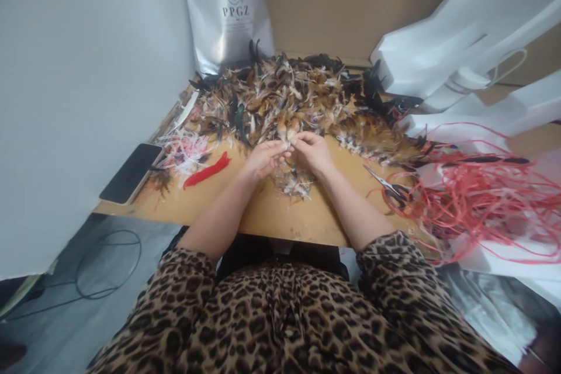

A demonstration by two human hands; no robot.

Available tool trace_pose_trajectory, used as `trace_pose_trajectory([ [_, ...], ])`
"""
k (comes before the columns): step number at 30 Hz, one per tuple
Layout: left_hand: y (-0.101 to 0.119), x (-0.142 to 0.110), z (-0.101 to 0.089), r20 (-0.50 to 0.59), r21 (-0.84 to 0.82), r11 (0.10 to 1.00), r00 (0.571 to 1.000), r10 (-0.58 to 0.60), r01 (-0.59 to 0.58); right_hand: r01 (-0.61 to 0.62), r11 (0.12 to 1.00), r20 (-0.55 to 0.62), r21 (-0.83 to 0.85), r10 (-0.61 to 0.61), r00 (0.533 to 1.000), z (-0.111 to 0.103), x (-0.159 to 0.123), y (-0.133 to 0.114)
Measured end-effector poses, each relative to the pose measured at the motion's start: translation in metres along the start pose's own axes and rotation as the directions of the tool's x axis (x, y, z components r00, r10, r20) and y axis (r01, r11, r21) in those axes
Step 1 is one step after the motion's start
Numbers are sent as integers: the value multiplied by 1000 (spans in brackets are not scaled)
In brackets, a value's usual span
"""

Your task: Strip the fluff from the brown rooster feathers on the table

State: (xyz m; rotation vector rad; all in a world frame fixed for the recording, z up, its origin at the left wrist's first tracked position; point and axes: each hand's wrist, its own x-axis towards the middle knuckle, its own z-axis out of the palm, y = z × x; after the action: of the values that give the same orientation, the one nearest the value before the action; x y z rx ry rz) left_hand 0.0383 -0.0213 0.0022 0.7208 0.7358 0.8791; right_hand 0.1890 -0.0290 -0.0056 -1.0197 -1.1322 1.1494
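Observation:
My left hand (266,159) and my right hand (312,152) meet over the near middle of the table. Both are closed, thumbs and fingertips pinching the pale quill ends of small brown feathers (287,127) held upright between them. Just beyond lies a large heap of brown, white and black feathers (267,90). Below my hands is a little pile of feather scraps and fluff (294,182). To the left, a bundle of red strips (207,170) lies on the table. Scissors (390,186) rest to the right, blades pointing away to the left.
A phone (131,173) lies at the left edge beside white and pink strips (184,151). A row of brown feathers (377,139) stretches right of the heap. Tangled red strands (491,204) spread on the right. A silver bag (228,17) stands behind; a cable (109,292) loops on the floor.

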Motion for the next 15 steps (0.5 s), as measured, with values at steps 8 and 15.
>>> trace_pose_trajectory([
  [8,-4,3,-3,25,22,1000,1000,8,-9,-8,1000,-27,16,8,1000,4,0,5],
  [15,-4,2,-2,-20,139,987,996,86,-82,5,999,-45,-42,-6,999,2,0,11],
])
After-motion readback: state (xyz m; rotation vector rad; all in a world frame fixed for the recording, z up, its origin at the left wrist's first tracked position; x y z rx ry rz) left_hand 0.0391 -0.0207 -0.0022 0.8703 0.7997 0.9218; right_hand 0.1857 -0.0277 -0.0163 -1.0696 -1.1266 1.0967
